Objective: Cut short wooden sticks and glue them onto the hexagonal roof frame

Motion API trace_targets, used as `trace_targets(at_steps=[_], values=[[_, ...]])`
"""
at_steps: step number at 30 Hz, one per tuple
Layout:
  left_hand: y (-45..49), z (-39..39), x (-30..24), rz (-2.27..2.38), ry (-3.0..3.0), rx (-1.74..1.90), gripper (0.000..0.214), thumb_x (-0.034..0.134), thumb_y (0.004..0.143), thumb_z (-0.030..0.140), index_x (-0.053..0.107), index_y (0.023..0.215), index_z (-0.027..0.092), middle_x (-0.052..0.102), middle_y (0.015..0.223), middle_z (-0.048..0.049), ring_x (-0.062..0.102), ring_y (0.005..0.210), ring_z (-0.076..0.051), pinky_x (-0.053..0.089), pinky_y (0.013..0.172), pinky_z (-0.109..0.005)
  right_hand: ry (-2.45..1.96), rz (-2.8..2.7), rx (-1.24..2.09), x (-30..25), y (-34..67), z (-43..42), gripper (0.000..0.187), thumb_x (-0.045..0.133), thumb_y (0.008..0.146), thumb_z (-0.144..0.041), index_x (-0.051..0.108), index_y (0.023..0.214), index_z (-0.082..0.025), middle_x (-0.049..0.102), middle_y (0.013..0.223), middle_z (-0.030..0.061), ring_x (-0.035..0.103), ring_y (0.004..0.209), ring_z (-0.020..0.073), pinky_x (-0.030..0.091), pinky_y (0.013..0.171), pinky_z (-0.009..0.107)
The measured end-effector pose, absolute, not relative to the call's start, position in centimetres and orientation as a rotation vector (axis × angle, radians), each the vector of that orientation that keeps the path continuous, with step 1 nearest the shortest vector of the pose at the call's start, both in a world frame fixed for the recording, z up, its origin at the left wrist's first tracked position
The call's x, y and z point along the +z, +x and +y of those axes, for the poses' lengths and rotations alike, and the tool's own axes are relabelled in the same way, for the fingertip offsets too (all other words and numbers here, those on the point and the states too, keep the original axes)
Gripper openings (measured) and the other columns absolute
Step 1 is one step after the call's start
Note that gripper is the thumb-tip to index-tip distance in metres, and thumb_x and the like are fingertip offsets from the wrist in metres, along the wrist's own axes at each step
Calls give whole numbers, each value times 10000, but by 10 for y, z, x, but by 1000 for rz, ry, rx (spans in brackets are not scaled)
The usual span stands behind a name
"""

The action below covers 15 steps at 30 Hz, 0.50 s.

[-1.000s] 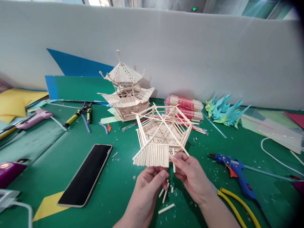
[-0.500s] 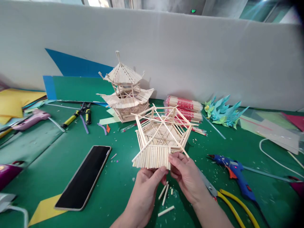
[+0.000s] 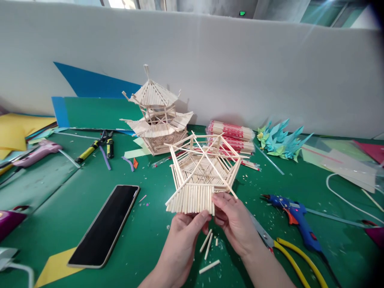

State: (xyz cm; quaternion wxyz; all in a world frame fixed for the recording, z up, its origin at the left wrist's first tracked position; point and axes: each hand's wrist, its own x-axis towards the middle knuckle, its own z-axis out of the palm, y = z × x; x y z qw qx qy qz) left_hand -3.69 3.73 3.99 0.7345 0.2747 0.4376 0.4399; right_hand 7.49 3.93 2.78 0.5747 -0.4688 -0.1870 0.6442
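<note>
In front of me is a six-sided model frame (image 3: 180,176) of thin wooden sticks, with a row of short sticks laid side by side as a roof panel (image 3: 190,199) on its near side. My left hand (image 3: 186,236) pinches the panel's lower edge, thumb on top and fingers beneath. With thumb and fingertips, my right hand (image 3: 232,218) grips the rightmost stick (image 3: 213,200) of that row. Several cut stick pieces (image 3: 209,264) lie on the table below my hands. Scissors with yellow handles (image 3: 283,250) lie partly behind my right forearm.
A finished-looking stick pagoda (image 3: 154,120) stands behind the frame, beside red-banded stick bundles (image 3: 231,134). A blue glue gun (image 3: 297,218) lies at right, a phone (image 3: 105,226) at left. Pliers (image 3: 96,148), a pink glue gun (image 3: 40,154) and blue paper leaves (image 3: 282,140) sit further back.
Both hands keep the same grip on the panel and its end stick. The whole view has shifted slightly; nothing else has visibly moved.
</note>
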Motion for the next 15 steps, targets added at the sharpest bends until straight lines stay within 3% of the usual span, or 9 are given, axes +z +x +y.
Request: trace_targets(at_steps=[15], values=[[-36,37,38,971,612,922,173,663,675,221,687,539,117,624,561,-20,478,508,-85,385,539,-196,-1119,-478,1473,24,74,41,245,695,651,-351,550,623,-155,436,462,-77,348,400,53,196,415,206]])
